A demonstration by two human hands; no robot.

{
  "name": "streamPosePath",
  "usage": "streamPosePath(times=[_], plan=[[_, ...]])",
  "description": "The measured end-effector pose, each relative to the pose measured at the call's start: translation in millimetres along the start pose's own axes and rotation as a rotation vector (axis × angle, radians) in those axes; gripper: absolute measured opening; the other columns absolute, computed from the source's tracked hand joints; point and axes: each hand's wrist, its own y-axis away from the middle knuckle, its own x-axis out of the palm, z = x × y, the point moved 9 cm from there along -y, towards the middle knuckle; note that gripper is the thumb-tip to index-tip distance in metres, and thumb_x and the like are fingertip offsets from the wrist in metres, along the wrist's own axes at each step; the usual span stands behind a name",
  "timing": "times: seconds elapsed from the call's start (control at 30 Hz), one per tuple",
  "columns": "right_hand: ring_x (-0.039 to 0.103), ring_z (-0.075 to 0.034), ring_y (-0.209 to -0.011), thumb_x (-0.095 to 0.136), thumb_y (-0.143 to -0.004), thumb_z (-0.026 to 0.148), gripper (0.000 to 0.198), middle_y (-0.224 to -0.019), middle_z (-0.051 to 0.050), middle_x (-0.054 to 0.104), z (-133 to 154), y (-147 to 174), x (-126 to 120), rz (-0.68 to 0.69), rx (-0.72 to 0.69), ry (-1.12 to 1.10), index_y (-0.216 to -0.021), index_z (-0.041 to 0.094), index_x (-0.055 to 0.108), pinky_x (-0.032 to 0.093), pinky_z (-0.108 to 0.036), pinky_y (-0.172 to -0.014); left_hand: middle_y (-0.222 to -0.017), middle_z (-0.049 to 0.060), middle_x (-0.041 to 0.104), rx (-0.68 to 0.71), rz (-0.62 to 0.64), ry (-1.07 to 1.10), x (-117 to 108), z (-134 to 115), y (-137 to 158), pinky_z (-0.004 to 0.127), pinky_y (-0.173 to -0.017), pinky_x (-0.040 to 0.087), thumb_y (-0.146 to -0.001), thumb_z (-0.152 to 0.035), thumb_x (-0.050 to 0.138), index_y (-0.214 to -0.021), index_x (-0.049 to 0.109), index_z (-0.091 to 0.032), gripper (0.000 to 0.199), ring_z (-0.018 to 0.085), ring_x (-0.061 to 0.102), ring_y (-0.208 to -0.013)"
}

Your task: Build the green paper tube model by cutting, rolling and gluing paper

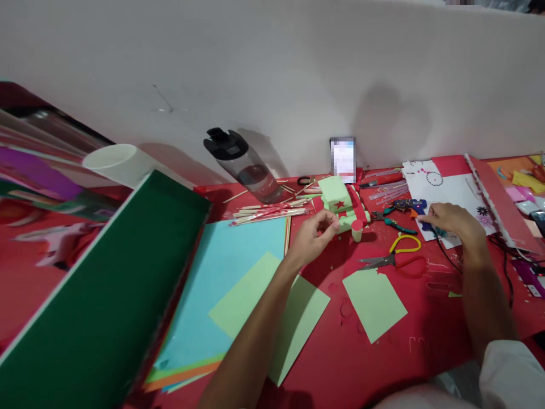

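Observation:
My left hand (317, 237) is held in a pinch at the near left side of a small light green and red paper model (334, 196) with a red star. Whatever lies between its fingertips is too small to make out. A rolled green paper cylinder with a red top (356, 232) stands beside the model. On the right, my right hand (455, 220) has its fingers closed at the handle of a blue glue gun (424, 221) with an orange trigger. Green-handled pliers (398, 225) lie left of the gun. Scissors (389, 259) with yellow and red handles touch a green paper sheet (377, 309).
A water bottle (244, 167) and a lit phone (343, 160) stand by the white wall. Wooden sticks (272, 211) lie behind blue paper (230, 238). A dark green board (110, 295) rises at left. A cable (447, 253) runs near the right arm.

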Motion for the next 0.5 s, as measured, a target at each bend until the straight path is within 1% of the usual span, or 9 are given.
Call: streamPosePath(times=[0.07, 0.13, 0.27, 0.33, 0.43, 0.5], plan=[[0.069, -0.027, -0.075, 0.052, -0.095, 0.07, 0.056, -0.079, -0.013, 0.074, -10.9, -6.4, 11.6, 0.082, 0.032, 0.023, -0.072, 0.021, 0.065, 0.037, -0.033, -0.064, -0.075, -0.001, 0.059, -0.009, -0.005, 0.03, 0.5, 0.5, 0.3, 0.027, -0.063, 0.044, -0.093, -0.044, 0.064, -0.085, 0.058, -0.02, 0.026, 0.013, 0.053, -0.064], [0.067, -0.025, -0.071, 0.048, -0.094, 0.075, 0.062, -0.074, -0.011, 0.071, -11.0, -12.0, 19.6, 0.125, 0.003, -0.011, -0.069, 0.021, 0.063, 0.037, -0.032, -0.064, -0.074, -0.002, 0.058, -0.008, -0.013, 0.054, -0.4, -0.5, 0.9, 0.026, -0.062, 0.044, -0.092, -0.044, 0.065, -0.085, 0.058, -0.019, 0.026, 0.013, 0.052, -0.063], [0.058, -0.019, -0.062, 0.054, -0.088, 0.081, 0.062, -0.065, -0.004, 0.063, -7.2, -23.4, 26.1, 0.107, -0.063, -0.103, -0.065, 0.023, 0.054, 0.036, -0.03, -0.061, -0.072, -0.002, 0.056, -0.007, -0.028, 0.108, -2.2, -0.8, 2.2, 0.026, -0.062, 0.044, -0.094, -0.045, 0.067, -0.086, 0.059, -0.019, 0.029, 0.012, 0.052, -0.062], [0.053, -0.017, -0.059, 0.056, -0.086, 0.081, 0.062, -0.062, -0.002, 0.058, -8.8, -27.6, 28.9, 0.107, -0.087, -0.175, -0.065, 0.023, 0.051, 0.036, -0.03, -0.059, -0.071, -0.002, 0.056, -0.01, -0.018, 0.139, -0.2, -1.6, 2.5, 0.025, -0.061, 0.045, -0.094, -0.048, 0.068, -0.086, 0.059, -0.019, 0.031, 0.011, 0.052, -0.061], [0.046, -0.015, -0.059, 0.058, -0.086, 0.08, 0.061, -0.062, 0.001, 0.052, -15.2, -29.1, 31.4, 0.141, -0.12, -0.313, -0.068, 0.022, 0.051, 0.035, -0.03, -0.057, -0.073, -0.001, 0.058, -0.011, 0.009, 0.193, 5.3, -6.2, 2.7, 0.025, -0.06, 0.046, -0.093, -0.052, 0.07, -0.086, 0.059, -0.019, 0.036, 0.011, 0.053, -0.061], [0.044, -0.014, -0.059, 0.06, -0.085, 0.08, 0.061, -0.063, 0.001, 0.051, -21.7, -26.3, 30.1, 0.167, -0.131, -0.4, -0.07, 0.022, 0.053, 0.035, -0.03, -0.057, -0.074, -0.001, 0.059, -0.009, 0.02, 0.207, 8.2, -10.6, 2.7, 0.025, -0.059, 0.047, -0.091, -0.055, 0.072, -0.085, 0.058, -0.019, 0.039, 0.011, 0.053, -0.06]])
